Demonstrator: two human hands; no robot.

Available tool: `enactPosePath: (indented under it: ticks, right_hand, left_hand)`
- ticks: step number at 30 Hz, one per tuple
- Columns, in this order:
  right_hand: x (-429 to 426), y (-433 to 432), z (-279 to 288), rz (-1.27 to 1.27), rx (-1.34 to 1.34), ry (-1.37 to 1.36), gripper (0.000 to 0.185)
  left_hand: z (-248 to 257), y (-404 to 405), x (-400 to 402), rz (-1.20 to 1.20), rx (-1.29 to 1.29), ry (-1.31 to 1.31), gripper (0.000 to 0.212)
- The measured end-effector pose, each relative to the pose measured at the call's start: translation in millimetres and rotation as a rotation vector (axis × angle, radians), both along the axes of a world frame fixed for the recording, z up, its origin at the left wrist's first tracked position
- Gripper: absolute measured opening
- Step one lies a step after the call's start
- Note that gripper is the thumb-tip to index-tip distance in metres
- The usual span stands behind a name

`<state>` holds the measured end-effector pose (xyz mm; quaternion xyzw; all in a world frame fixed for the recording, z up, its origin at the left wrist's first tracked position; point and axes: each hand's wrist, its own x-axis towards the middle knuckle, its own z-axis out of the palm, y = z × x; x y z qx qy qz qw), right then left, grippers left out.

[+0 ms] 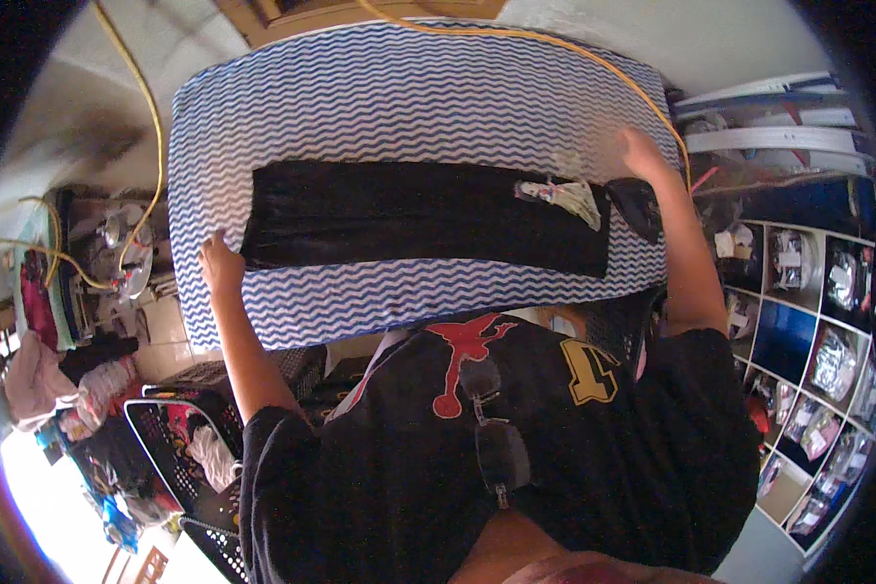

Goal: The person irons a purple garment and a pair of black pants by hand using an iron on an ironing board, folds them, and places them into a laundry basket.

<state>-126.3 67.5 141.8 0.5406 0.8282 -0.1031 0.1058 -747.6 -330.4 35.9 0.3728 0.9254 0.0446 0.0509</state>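
A long black garment [409, 212], laid flat and narrow, stretches across a cloth [409, 95] with blue and white zigzag stripes. Near its right end is a pale printed figure [558, 198]. My left hand [221, 263] is at the garment's lower left corner; whether its fingers pinch the fabric is unclear. Beyond the right end, my right hand [641, 155] is raised and blurred, its fingers hard to make out. Under that wrist lies a small dark cloth piece [636, 210]; I cannot tell if it belongs to the garment.
A yellow cord [591, 51] runs over the table's far right corner, and another cord [150, 124] hangs at left. White cubby shelves [785, 328] with bagged items stand at right. Black plastic crates [182, 431] and piled clothes [102, 387] are at lower left.
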Motion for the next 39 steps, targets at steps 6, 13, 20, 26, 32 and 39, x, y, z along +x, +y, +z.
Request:
enactPosePath:
  ticks: [6, 13, 20, 26, 32, 39]
  right_hand:
    - [152, -38, -29, -0.174, -0.058, -0.384, 0.048]
    - [189, -34, -58, 0.02, 0.239, -0.133, 0.043]
    - [167, 22, -63, 0.073, 0.666, -0.163, 0.037]
    - [111, -37, -103, 0.192, 0.158, 0.427, 0.026]
    - [98, -85, -146, 0.08, 0.047, 0.584, 0.03]
    - [106, -59, -134, -0.363, -0.344, 0.807, 0.033]
  left_hand:
    - [17, 94, 141, -0.47, 0.304, -0.165, 0.032]
    - [1, 174, 338, -0.826, 0.332, -0.421, 0.024]
    - [-14, 205, 388, -0.811, 0.24, -0.354, 0.033]
    - [-26, 222, 382, -0.714, 0.163, -0.348, 0.023]
    - [-18, 226, 380, -0.621, 0.147, -0.366, 0.019]
    - [-3, 239, 374, -0.525, 0.199, -0.458, 0.02]
